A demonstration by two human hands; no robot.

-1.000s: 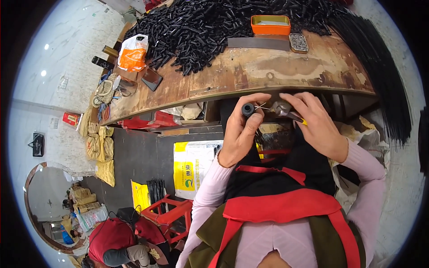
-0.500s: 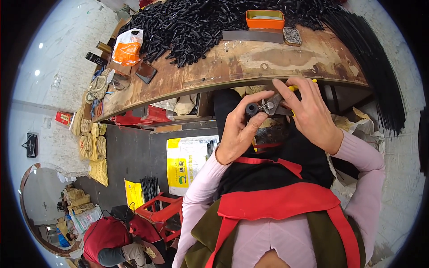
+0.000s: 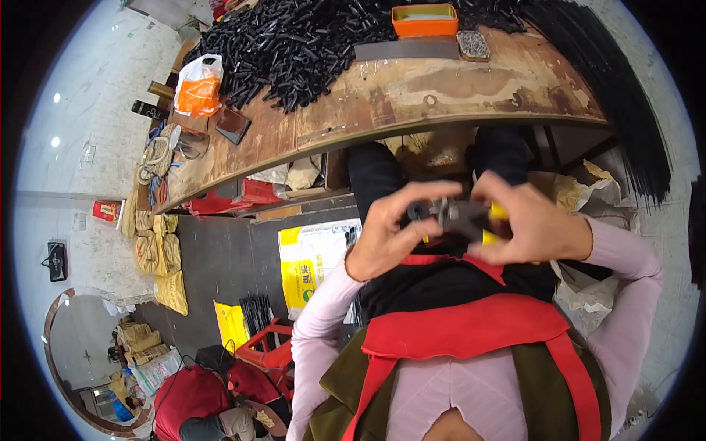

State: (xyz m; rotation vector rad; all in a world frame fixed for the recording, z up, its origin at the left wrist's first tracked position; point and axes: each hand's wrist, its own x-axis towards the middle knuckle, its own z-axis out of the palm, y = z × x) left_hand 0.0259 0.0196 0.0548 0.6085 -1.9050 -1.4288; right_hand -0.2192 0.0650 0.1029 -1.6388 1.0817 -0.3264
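Note:
My left hand (image 3: 384, 234) grips a short black tube (image 3: 418, 212) between thumb and fingers, its round hollow end showing. My right hand (image 3: 535, 222), smeared by motion, is around the yellow handles of a pair of pliers (image 3: 463, 218). The dark jaws of the pliers meet a small metal piece at the tube, between the two hands. Blur hides how the jaws sit on that piece. Both hands are held over my lap, on the near side of the wooden table (image 3: 331, 132).
A large heap of black tubes (image 3: 294, 62) covers the table's far side. Nearby are an orange tin (image 3: 425, 26), a small tray of metal bits (image 3: 473, 45), a phone (image 3: 232, 126) and a bundle of black rods (image 3: 614, 88). A co-worker in red (image 3: 193, 400) bends down at lower left.
Both hands have come down from the table edge toward my lap, still holding the tube and the pliers. The yellow handles now show spread apart. The view has shifted slightly.

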